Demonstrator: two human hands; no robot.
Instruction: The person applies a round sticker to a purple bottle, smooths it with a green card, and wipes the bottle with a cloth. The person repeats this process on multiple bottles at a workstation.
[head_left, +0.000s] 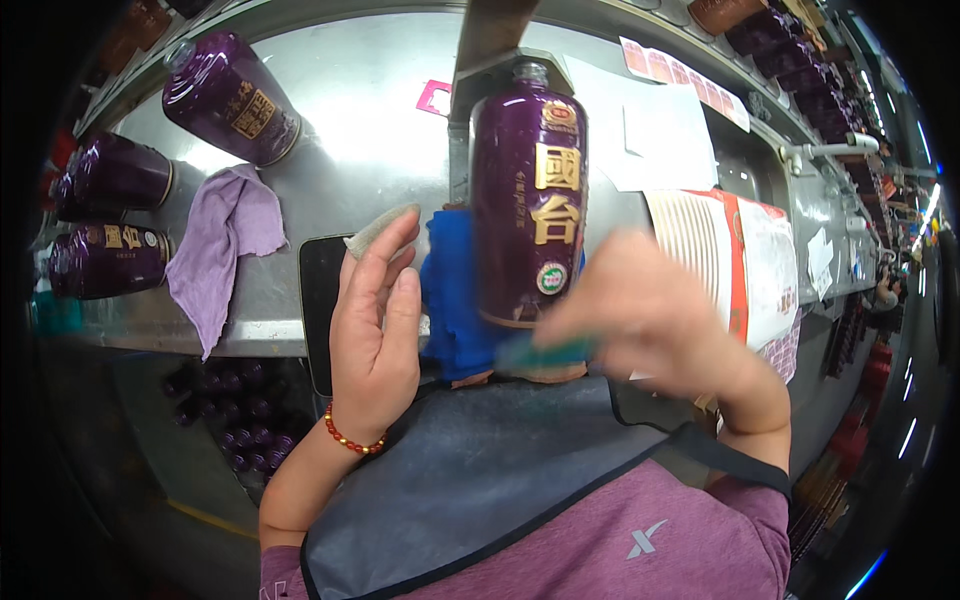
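A purple glazed bottle (506, 187) with raised gold characters and a round green-and-white sticker lies on its back in front of me, neck away from me. Folded blue cloth (450, 300) is under its base end, and its neck rests at a metal bracket (480, 67). My right hand (645, 322), blurred, is beside the bottle's base and grips a flat teal tool (544, 352), too blurred to name exactly. To the left of the cloth, my left hand (379, 322) is loosely open and holds nothing. A pale fabric finger cover (382, 229) is on one of its fingers.
Several more purple bottles (232, 105) stand on the steel table (360, 112) at left, near a lilac cloth (232, 225). A dark phone-like slab (319, 315) lies by my left hand. White papers (667, 142) and a sticker sheet (686, 79) lie at right, near a sink (750, 165).
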